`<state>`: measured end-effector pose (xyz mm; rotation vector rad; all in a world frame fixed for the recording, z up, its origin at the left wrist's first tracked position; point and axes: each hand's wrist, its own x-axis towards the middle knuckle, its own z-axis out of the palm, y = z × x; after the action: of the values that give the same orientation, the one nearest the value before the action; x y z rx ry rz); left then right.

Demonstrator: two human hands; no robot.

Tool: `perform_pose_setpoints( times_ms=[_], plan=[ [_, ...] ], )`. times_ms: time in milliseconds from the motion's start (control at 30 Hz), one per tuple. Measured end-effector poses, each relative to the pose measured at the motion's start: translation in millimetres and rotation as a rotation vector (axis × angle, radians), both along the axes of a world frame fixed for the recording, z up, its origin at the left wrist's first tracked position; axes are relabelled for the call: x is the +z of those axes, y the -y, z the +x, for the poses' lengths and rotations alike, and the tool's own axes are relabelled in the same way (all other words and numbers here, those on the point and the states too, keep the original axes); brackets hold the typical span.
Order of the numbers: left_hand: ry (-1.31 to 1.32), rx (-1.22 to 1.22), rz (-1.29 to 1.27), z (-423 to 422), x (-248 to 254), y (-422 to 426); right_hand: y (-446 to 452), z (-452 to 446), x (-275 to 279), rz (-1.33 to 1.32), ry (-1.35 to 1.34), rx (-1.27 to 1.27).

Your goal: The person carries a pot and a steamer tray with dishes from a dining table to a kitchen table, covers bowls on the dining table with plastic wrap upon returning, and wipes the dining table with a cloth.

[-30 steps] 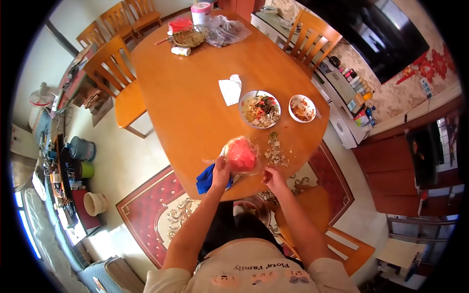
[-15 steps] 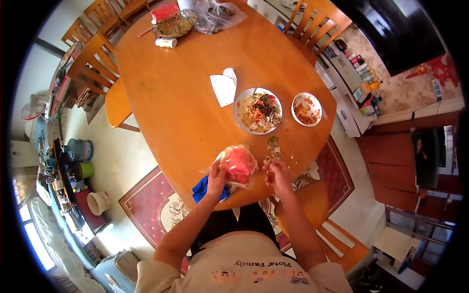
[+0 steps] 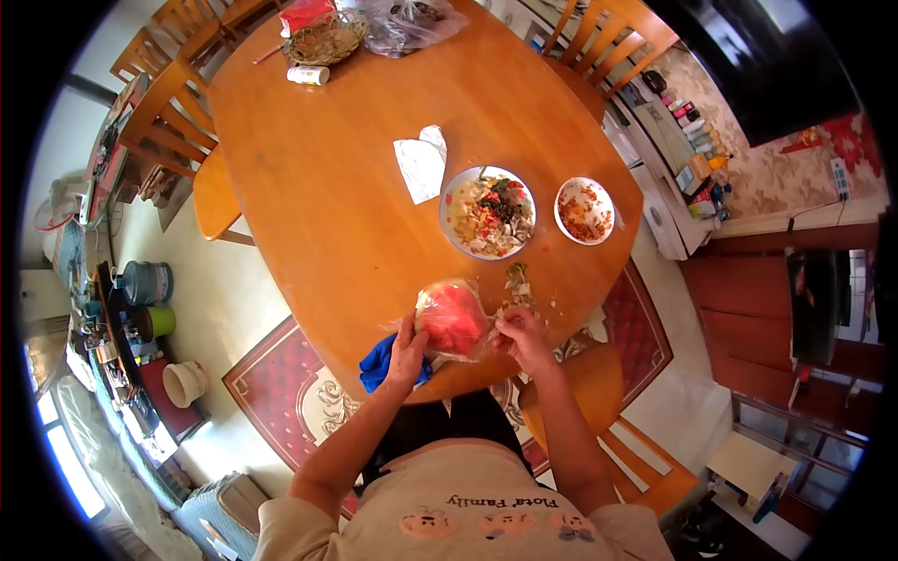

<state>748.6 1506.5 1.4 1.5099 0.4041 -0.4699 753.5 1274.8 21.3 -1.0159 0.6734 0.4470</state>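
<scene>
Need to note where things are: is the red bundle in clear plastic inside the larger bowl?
No, the red bundle is at the left hand, on the person's side of the larger bowl.

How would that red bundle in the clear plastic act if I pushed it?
The clear plastic looks thin, shiny and wrinkled, so it would probably crinkle and might feel slippery. The red bundle inside looks rounded, so it might roll or wobble a little. I can't tell what it is, so how heavy it feels is uncertain.
</scene>
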Motion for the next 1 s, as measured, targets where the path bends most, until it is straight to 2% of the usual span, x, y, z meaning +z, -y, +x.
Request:
perform_pose_setpoints(
  times_ms=[67, 167, 200, 233, 300, 400, 500, 533, 633, 700, 767, 833, 867, 967, 1000],
  plan=[
    [-0.156, 0.002, -0.109, 5, 12, -4, 7, 0, -27, -0.214, 0.047, 0.011],
    [-0.366, 0.121, -0.275, 11, 19, -2, 1, -3, -63, -0.591, 0.303, 0.164],
    [-0.359, 0.080, -0.286, 8, -3, -8, -5, 3, -55, -0.678, 0.303, 0.251],
    [-0.380, 0.100, -0.307, 15, 17, -6, -13, 6, -52, -0.671, 0.306, 0.223],
    [-0.415, 0.110, -0.380, 17, 7, -11, -22, 9, -49, -0.664, 0.299, 0.167],
    [-0.361, 0.015, -0.478, 16, -9, -12, -15, 11, -37, -0.524, 0.083, 0.295],
    [-0.366, 0.046, -0.496, 20, 0, -9, -14, 10, -19, -0.247, -0.057, 0.080],
    [-0.370, 0.093, -0.608, 25, 18, -8, -17, 16, -8, -0.173, -0.036, 0.056],
    [-0.282, 0.174, -1.057, 30, 3, -20, -41, 42, 16, -0.015, 0.039, 0.031],
    [-0.235, 0.233, -1.069, 40, -5, -38, -64, 77, 26, -0.009, 0.128, 0.091],
    [-0.196, 0.299, -1.130, 80, 15, -56, -85, 114, 40, -0.082, 0.338, 0.257],
    [-0.024, 0.415, -0.990, 117, -8, -82, -99, 146, 49, -0.123, 0.341, 0.356],
    [0.035, 0.401, -0.991, 142, -2, -97, -102, 158, 50, -0.143, 0.340, 0.406],
    [0.209, 0.382, -0.976, 223, -5, -152, -89, 189, 19, -0.318, 0.376, 0.430],
    [0.241, 0.372, -0.880, 250, -13, -177, -86, 203, 19, -0.652, 0.569, 0.532]
  ],
)
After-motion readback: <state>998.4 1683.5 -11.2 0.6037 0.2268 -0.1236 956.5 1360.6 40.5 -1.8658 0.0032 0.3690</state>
